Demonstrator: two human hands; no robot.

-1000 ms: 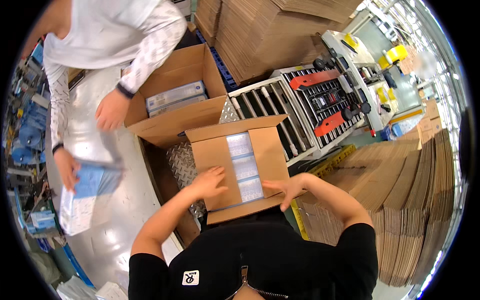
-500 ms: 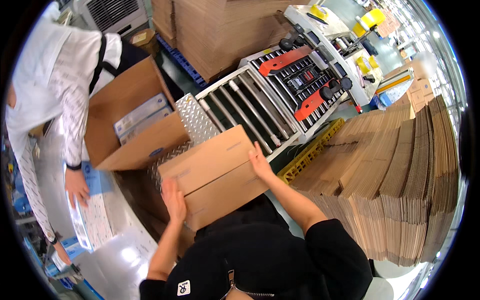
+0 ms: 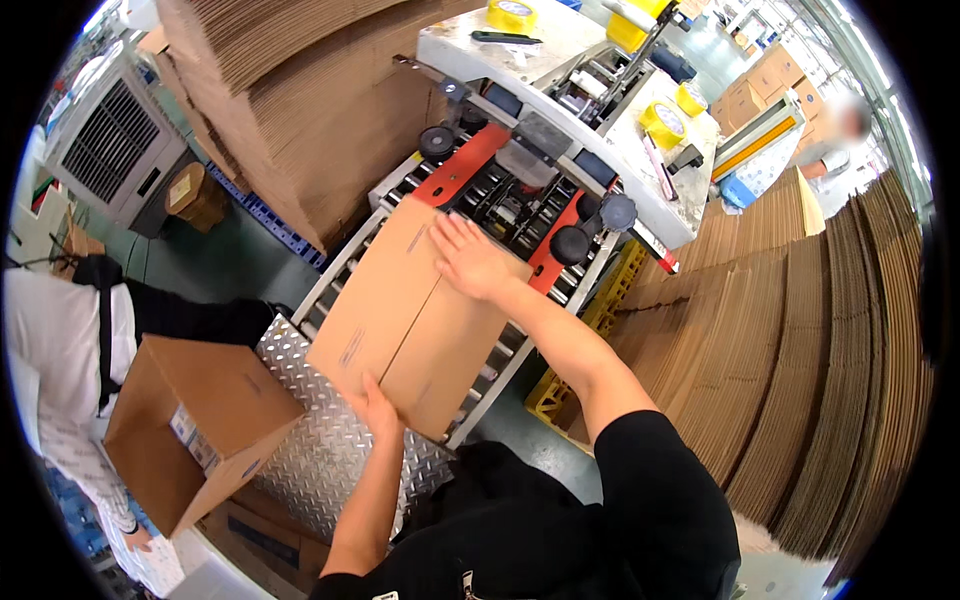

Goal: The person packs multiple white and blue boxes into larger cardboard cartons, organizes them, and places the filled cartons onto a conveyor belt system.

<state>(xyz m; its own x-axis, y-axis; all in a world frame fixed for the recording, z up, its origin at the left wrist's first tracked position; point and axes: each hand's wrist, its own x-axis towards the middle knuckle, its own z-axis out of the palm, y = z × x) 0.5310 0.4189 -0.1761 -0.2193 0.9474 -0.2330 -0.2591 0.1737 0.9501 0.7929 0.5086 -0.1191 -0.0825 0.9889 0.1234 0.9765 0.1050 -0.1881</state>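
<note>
Head view cuts off much: the co-worker (image 3: 60, 350) at nine o'clock shows only as a white sleeve and dark strap, and the person (image 3: 835, 140) at two o'clock is blurred. A closed cardboard box (image 3: 415, 315) lies at the centre on the roller conveyor (image 3: 500, 370), its flaps folded shut, so what is inside cannot be seen. The right hand (image 3: 470, 258) lies flat on its top, fingers spread, gripping nothing. The left hand (image 3: 378, 410) presses the near edge at six o'clock, fingers curled against it and partly hidden. At eight o'clock the co-worker's open box (image 3: 195, 425) tilts, a pale pack (image 3: 185, 428) just visible inside. Flattened cartons (image 3: 830, 370) fill three o'clock. Tape rolls (image 3: 662, 122) sit on the sealing machine (image 3: 560, 120) at twelve.
</note>
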